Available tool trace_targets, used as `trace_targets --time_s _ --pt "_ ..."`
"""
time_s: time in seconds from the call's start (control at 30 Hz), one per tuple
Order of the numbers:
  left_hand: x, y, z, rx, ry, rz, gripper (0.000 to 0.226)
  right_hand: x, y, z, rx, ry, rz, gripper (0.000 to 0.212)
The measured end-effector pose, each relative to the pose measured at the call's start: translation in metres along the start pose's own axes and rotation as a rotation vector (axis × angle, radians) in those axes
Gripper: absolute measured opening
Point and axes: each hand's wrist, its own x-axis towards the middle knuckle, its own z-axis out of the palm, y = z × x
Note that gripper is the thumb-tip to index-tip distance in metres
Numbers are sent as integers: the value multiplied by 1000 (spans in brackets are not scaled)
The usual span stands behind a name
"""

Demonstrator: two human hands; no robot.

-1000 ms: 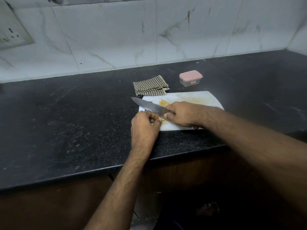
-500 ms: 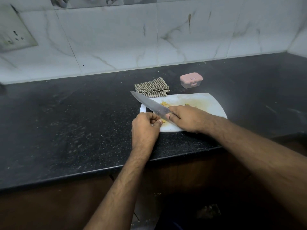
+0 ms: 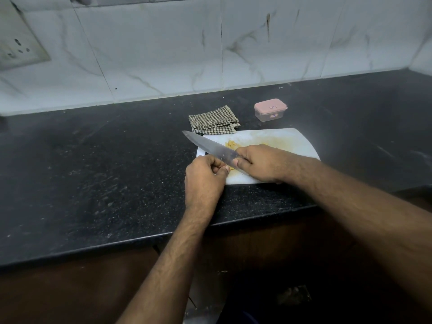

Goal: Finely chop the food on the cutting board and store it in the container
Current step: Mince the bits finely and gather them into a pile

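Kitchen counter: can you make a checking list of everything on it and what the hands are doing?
Surface: black speckled counter, white cutting board near its front edge.
Job's things: yellow food on the board; knife above it; pink-lidded container behind, lid on.
Clutter: folded checked cloth.
Grippers: right hand grips the knife; left hand curled at the board's edge, its hold unclear.
Cables: nothing seen.
Surroundings: marble-look tiled wall, wall socket.

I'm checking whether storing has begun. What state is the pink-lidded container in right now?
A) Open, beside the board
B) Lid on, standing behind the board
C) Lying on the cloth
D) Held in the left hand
B: the container stands behind the cutting board, lid on, touched by neither hand.
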Motion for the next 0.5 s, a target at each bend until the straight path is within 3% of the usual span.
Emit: trace_targets --time_s 0.37,0.5 --pt "3 -5 2 9 -7 20 11 7 -6 -4 -55 -67 5 20" --pt "3 -7 3 5 -2 25 14 10 -11 -2 -103 -60 26 33"
